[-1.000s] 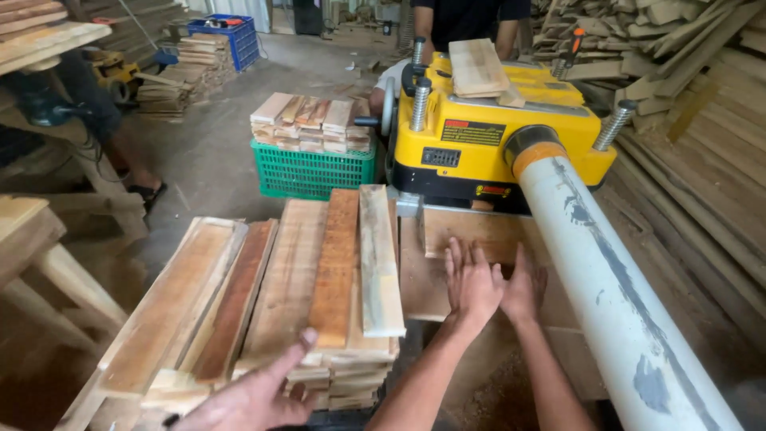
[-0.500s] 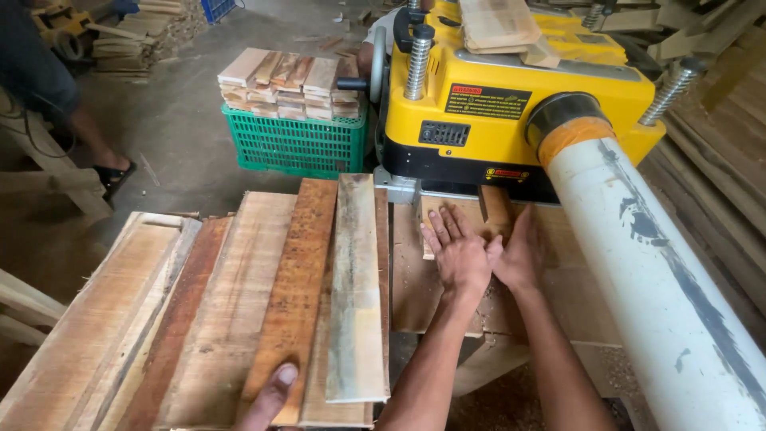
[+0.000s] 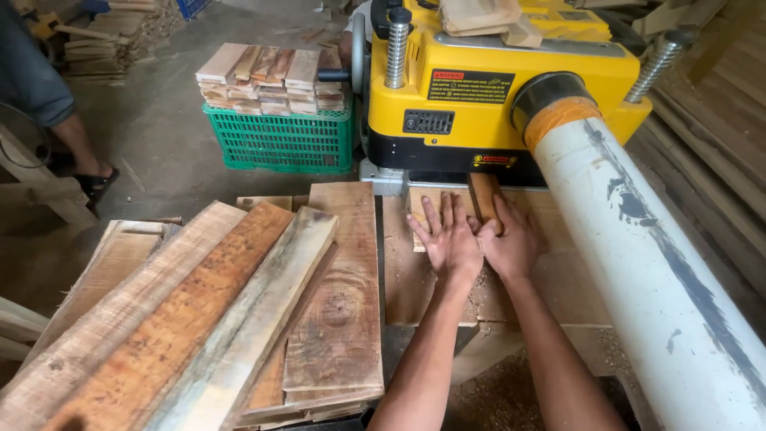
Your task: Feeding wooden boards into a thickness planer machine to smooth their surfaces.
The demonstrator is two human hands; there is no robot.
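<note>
Left hand, right hand flat (side by side) on boards.

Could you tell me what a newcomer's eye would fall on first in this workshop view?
Most likely the big yellow planer at top centre, with a thick white pipe running from it down the right side. In front of it, the left hand and right hand press flat on small wood pieces at its mouth. A stack of rough planks fills the lower left.

The two short boards run under the yellow planer, far ends hidden; both palms cover their near parts, and the white pipe leaves the frame bottom right
</note>
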